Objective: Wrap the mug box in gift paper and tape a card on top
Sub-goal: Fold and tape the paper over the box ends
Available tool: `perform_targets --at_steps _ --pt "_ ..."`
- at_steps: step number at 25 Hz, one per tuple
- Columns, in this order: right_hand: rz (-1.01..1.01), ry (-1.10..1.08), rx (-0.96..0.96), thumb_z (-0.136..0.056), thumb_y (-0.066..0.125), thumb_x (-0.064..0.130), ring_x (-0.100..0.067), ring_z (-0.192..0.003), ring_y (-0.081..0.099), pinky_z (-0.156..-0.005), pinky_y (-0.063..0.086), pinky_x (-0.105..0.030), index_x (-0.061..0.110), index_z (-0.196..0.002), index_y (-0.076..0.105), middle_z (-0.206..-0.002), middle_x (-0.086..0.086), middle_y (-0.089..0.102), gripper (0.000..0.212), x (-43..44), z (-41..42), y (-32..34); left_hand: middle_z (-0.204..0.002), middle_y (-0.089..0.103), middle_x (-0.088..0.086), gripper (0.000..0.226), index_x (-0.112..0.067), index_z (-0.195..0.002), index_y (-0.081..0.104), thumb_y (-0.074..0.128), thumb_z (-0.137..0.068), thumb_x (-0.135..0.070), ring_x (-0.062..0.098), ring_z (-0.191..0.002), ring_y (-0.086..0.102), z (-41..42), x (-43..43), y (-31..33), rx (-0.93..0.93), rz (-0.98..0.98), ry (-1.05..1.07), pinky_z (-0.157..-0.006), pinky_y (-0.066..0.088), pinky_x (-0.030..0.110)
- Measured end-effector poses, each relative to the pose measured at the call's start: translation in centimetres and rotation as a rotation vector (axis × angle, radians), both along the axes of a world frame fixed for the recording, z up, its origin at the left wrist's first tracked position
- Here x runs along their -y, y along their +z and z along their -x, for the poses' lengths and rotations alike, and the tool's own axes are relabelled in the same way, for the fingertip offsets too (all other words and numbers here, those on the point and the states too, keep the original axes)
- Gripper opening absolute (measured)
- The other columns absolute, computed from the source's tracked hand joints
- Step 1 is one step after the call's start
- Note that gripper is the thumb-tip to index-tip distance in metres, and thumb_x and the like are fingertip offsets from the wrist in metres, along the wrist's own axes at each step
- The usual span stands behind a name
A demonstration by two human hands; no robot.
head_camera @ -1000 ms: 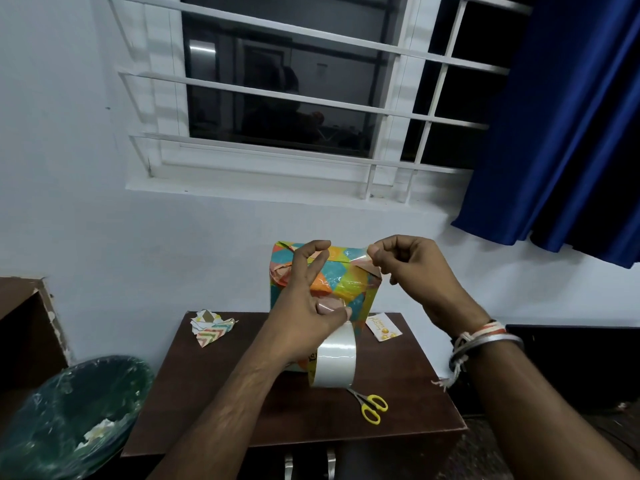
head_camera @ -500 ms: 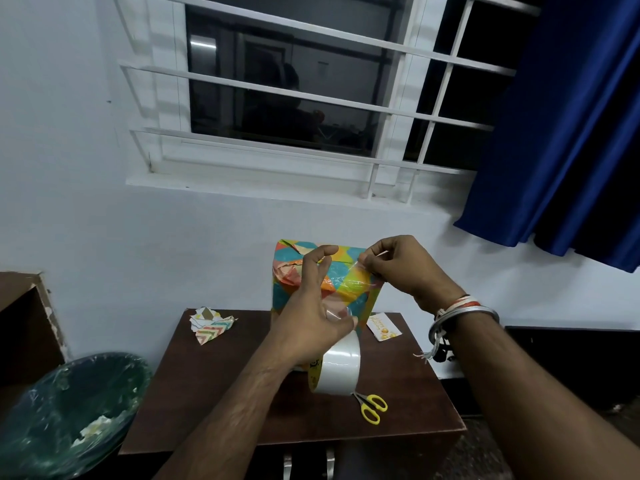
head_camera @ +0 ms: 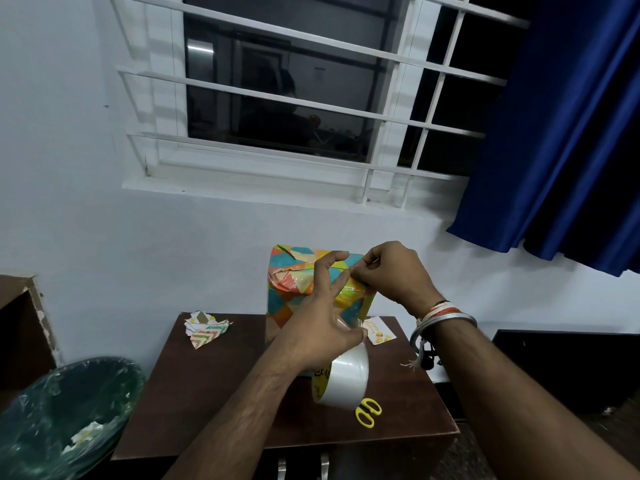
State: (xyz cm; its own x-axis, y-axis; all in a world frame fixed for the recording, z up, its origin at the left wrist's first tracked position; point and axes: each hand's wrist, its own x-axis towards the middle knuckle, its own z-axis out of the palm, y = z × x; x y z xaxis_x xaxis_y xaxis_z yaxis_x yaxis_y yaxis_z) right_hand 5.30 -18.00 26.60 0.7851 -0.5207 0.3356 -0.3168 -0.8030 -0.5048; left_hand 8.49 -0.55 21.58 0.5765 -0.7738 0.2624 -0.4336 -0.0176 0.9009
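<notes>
The mug box (head_camera: 294, 289), covered in bright patchwork gift paper, stands upright at the back of the small brown table (head_camera: 214, 403). My left hand (head_camera: 322, 327) holds a roll of clear tape (head_camera: 343, 379) in front of the box, fingers spread against the paper. My right hand (head_camera: 394, 271) pinches the free end of the tape strip against the box's upper right edge. A clear strip runs between the two hands. A small white card (head_camera: 379, 330) lies on the table just right of the box.
Yellow-handled scissors (head_camera: 369, 412) lie near the table's front right. Paper scraps (head_camera: 206, 329) sit at the back left. A lined bin (head_camera: 65, 414) stands left of the table, a blue curtain (head_camera: 571, 133) hangs right, and a wall is close behind.
My right hand has moved down and left, bringing the tape end from the air onto the box's upper right edge. The left hand and roll shifted only slightly.
</notes>
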Motion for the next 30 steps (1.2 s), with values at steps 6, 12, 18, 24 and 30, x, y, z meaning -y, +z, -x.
perform_targets --at_steps 6,12,18,24,30 --pt "-0.015 -0.132 -0.005 -0.07 0.089 0.047 -0.023 -0.086 0.066 -0.074 0.058 -0.04 0.018 -0.099 0.059 -0.086 -0.002 0.066 0.051 0.7 0.1 0.4 -0.165 0.032 -0.013 0.111 -0.06 -0.143 0.006 0.079 -0.076 -0.01 0.018 -0.115 0.071 -0.4 -0.4 -0.7 0.0 -0.049 -0.007 -0.1 0.057 0.049" --pt "-0.146 -0.149 0.002 -0.078 0.087 0.04 -0.016 -0.072 0.067 -0.07 0.061 -0.037 0.019 -0.087 0.068 -0.08 0.001 0.068 0.029 0.5 -0.2 0.3 -0.161 0.039 -0.015 0.112 -0.064 -0.141 0.003 0.076 -0.066 -0.027 0.023 -0.12 0.068 -0.7 -0.6 -1.0 0.012 -0.066 0.015 -0.105 0.052 0.052" --pt "-0.074 -0.184 0.053 -0.091 0.073 0.026 -0.023 -0.072 0.068 -0.075 0.063 -0.041 0.024 -0.09 0.067 -0.085 -0.005 0.073 0.006 0.1 -0.2 -0.4 -0.162 0.035 -0.019 0.11 -0.065 -0.139 0.006 0.081 -0.07 -0.024 0.021 -0.113 0.071 0.2 -1.7 -0.5 -0.006 -0.048 0.025 -0.1 0.054 0.057" --pt "-0.089 -0.18 0.198 -0.097 0.066 0.035 -0.023 -0.08 0.069 -0.078 0.059 -0.036 0.023 -0.095 0.07 -0.09 -0.005 0.076 0.012 -0.1 -0.3 -2.0 -0.153 0.029 -0.043 0.101 -0.057 -0.139 0.021 0.086 -0.078 -0.011 0.042 -0.127 0.052 -0.1 -3.4 -1.3 -0.095 0.136 0.059 -0.101 0.056 0.042" --pt "-0.006 -0.174 0.435 -0.096 0.065 0.049 -0.013 -0.09 0.062 -0.078 0.053 -0.033 0.026 -0.106 0.069 -0.103 0.006 0.067 0.025 -0.6 1.5 -4.3 -0.151 0.049 -0.024 0.093 -0.048 -0.137 0.026 0.083 -0.082 0.0 0.03 -0.115 0.064 -0.2 -4.2 -2.9 -0.165 0.257 0.098 -0.088 0.059 0.03"
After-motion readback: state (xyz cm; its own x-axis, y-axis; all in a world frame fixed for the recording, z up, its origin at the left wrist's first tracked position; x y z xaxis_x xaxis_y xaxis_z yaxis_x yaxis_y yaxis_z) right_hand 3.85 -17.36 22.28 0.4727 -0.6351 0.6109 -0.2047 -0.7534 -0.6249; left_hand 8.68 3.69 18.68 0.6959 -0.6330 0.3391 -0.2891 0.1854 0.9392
